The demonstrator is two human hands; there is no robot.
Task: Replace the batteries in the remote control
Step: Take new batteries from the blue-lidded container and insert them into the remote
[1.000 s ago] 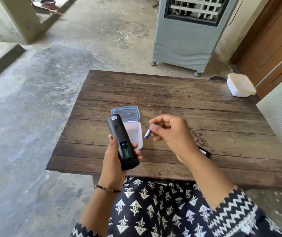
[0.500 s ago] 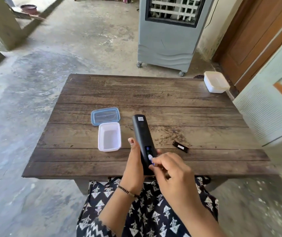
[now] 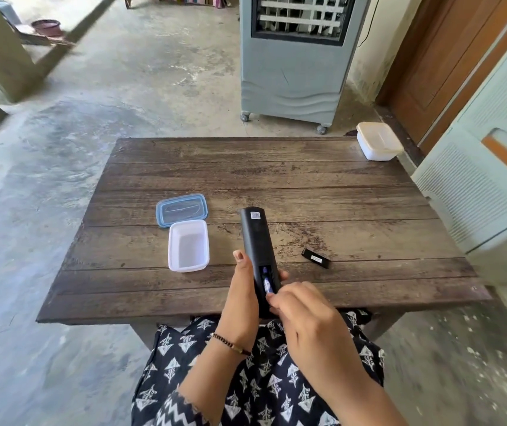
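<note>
My left hand (image 3: 241, 298) grips a black remote control (image 3: 256, 238), held back side up over the near edge of the wooden table (image 3: 277, 179). Its battery compartment is uncovered, and a blue-and-white battery (image 3: 267, 282) lies inside it. My right hand (image 3: 304, 312) has its fingertips on the lower end of that battery, pressing at the compartment. The remote's black battery cover (image 3: 316, 258) rests on the table to the right of the remote.
A small white open container (image 3: 188, 245) sits left of the remote, its blue-rimmed lid (image 3: 181, 209) just behind it. A closed white box (image 3: 375, 146) is at the far right corner. A grey air cooler (image 3: 295, 56) stands beyond the table.
My right hand brought the battery from above the white container to the remote's compartment and now presses it in. The remote moved right, and the view shifted.
</note>
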